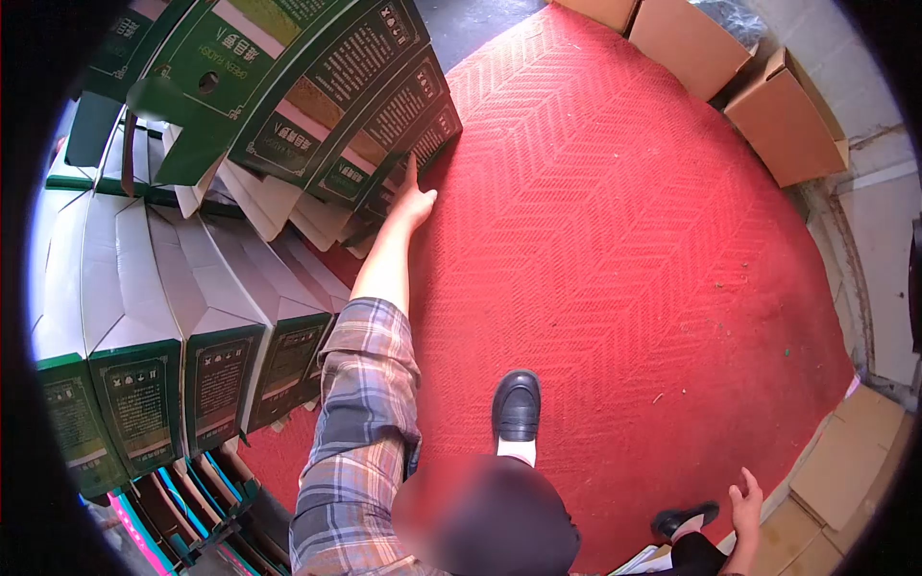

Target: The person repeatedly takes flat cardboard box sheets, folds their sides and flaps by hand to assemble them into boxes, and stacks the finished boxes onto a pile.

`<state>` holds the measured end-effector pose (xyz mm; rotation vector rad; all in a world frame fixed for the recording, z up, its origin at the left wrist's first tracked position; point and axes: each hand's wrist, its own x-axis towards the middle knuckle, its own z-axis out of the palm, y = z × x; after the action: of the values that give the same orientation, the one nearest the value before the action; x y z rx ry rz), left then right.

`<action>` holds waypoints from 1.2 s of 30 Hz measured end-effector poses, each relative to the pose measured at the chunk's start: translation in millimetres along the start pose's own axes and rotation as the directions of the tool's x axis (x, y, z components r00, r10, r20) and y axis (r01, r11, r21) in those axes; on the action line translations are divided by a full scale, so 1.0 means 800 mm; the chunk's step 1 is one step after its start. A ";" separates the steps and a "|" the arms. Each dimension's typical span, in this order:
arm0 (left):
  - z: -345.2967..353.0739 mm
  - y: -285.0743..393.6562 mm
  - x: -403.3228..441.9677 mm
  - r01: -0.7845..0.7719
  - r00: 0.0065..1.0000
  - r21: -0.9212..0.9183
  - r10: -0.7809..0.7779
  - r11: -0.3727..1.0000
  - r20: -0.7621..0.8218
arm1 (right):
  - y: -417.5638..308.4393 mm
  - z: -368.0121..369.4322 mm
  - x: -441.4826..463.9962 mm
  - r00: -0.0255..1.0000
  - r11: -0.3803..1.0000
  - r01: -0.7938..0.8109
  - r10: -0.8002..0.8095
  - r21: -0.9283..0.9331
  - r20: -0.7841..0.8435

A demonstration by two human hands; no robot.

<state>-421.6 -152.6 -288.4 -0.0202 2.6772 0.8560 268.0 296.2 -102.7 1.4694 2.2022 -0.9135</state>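
Nearest, the right hand (745, 507) hangs at the person's side, fingers apart and holding nothing, so it gives the other arm no support. The 2 dark shoes, 1 ahead (520, 408) and 1 to the right (684, 521), stand on red carpet (615, 250); a long sideways lean could unsettle that stance.

To the left, the plaid sleeve (365, 422) passes close beside the lower row of cartons (139, 394); an elbow swung outward might knock them out of line.

Beyond it, the left hand (411, 206) is at the near right end of the upper green cartons (336, 72), with 1 finger laid along a printed face. Whether its fingers close on the cardboard I cannot tell. These cartons lean at a slant above the lower row, their loose flaps (254, 197) hanging down. With contact seen only at that end, they could fan apart or slide onto the carpet, and a flap could snag or crease.

Farthest, the brown boxes (788, 125) sit well apart and seem unlikely to interfere.
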 end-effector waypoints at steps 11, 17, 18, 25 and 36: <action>0.060 -0.136 -0.293 -0.100 0.992 0.074 0.093 0.992 0.090 | 0.061 -0.048 -0.028 0.978 0.979 0.205 -0.205 0.011 0.034; 0.058 -0.243 -0.470 0.215 0.941 0.131 -0.241 0.968 0.236 | 0.110 -0.059 -0.036 0.971 0.950 0.236 -0.221 0.207 -0.095; 0.043 -0.251 -0.474 0.260 0.935 0.182 -0.294 0.948 0.198 | 0.088 -0.065 -0.053 0.982 0.964 0.185 -0.174 0.192 -0.071; -0.100 -0.317 -0.438 0.362 0.930 0.260 -0.328 0.895 -0.164 | 0.129 -0.112 -0.139 0.972 0.944 0.097 -0.021 0.315 -0.235; -0.099 -0.121 -0.453 0.030 0.991 -0.466 0.035 0.884 0.130 | 0.395 -0.013 -0.236 0.852 0.856 0.061 0.224 0.513 -0.474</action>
<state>-91.7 -307.9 -168.8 -0.0694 2.2853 1.4305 633.6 254.5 -84.3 2.2824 2.3213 -1.2617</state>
